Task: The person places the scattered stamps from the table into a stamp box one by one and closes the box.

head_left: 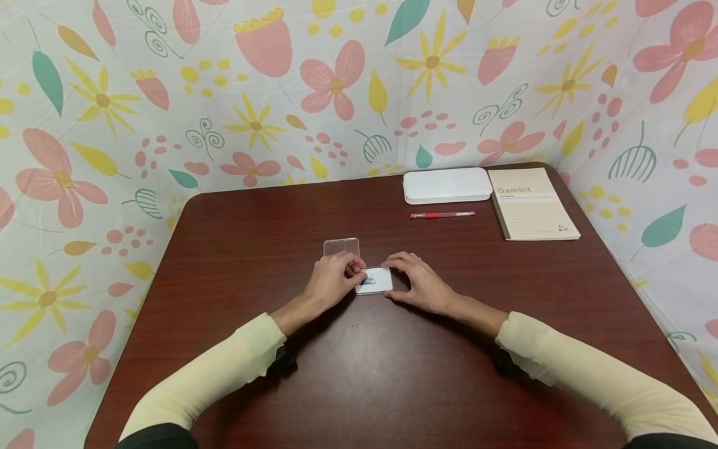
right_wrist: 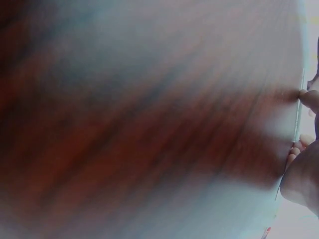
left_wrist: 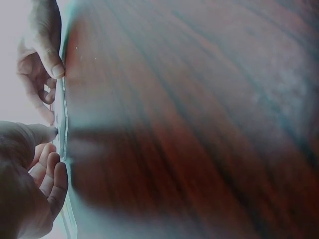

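Observation:
A small, flat, clear plastic case point(head_left: 385, 289) lies on the table, with a white card point(head_left: 381, 280) bearing a small blue print on top. My right hand point(head_left: 422, 284) holds the case at its right side, thumb at the near corner and fingers at the far one. From the left, my left hand point(head_left: 332, 282) pinches at the card's left end, its thumb over the print and its fingers curled behind. Partly covered by that hand, a clear plastic lid point(head_left: 341, 245) lies just behind. In the left wrist view, both hands meet the thin case point(left_wrist: 63, 112) edge-on.
Toward the back right of the dark wooden table point(head_left: 359, 374) are a white flat box point(head_left: 447, 185), a red pen point(head_left: 441, 215) and a cream notebook point(head_left: 535, 206). A flower-patterned cloth point(head_left: 336, 137) hangs behind the table and along its sides.

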Available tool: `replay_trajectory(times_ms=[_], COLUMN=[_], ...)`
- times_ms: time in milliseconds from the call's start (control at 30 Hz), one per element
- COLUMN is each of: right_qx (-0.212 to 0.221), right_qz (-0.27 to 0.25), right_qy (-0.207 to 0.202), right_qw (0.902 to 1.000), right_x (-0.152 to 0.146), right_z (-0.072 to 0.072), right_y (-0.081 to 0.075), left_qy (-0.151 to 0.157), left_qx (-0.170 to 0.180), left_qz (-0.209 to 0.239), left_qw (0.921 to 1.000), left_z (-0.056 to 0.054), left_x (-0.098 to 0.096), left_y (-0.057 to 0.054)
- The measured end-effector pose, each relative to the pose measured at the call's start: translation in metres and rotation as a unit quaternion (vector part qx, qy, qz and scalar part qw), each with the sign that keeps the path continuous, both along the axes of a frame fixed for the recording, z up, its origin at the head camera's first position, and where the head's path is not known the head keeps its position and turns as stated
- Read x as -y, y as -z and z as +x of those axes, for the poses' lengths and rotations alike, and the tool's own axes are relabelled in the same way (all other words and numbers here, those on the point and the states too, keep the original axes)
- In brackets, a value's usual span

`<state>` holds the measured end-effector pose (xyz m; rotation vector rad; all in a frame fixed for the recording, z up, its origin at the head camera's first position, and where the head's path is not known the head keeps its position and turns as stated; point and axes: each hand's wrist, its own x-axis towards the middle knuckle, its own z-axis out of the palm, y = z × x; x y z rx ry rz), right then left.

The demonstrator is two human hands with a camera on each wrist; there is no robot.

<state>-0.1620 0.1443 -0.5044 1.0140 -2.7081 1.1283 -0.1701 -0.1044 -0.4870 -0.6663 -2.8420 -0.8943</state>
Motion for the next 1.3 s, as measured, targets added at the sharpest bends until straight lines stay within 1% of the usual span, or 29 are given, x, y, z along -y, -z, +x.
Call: replay_trajectory(times_ms=[567,1067,1300], right_qx=[0.006,0.008,0.014], right_qz=[0.002,0.001,0.002], right_qy=[0.001,0.002,-0.004], right_qw=[1.0000,1.0000,0.9999], right_x=[-0.0006,-0.0002,-0.0011], right_z=[-0.0002,0.0008,-0.0012], right_y=[-0.0010,-0.0023,-0.0030], left_qy=[0.004,0.004,0.008], left_qx=[-0.002,0.011,0.001], left_qz=[0.003,-0.001,0.009], left_qw=[1.0000,0.9999,0.9999], left_z=[-0.0005,-0.0003,0.0001], left_x=[0.0012,0.0022,0.0033], left_y=[-0.0010,0.0005,-0.0010])
